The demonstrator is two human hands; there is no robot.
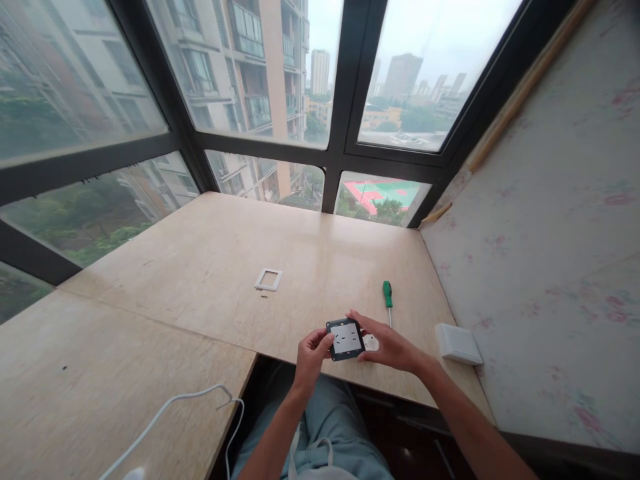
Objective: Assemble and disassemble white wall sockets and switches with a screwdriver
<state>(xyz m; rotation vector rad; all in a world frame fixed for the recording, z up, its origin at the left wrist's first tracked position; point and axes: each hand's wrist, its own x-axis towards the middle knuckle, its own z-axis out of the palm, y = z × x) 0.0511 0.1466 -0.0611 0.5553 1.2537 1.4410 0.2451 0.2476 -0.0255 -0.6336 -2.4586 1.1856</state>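
A wall socket with a white slotted face and a dark frame is held up between both hands, near the front edge of the surface. My left hand pinches its left side, the thumb lying on the white face. On the other side, my right hand grips the top right and bottom right corners between fingers and thumb. A small white piece shows in the gap of my right hand; I cannot tell whether it touches the hand. Beyond the hands lies a green-handled screwdriver, shaft toward me.
A white square frame lies on the stone-like surface, with a small dark strip beside it. At right, a white box sits against the papered wall. A white cable runs over the front left edge. Windows border the back.
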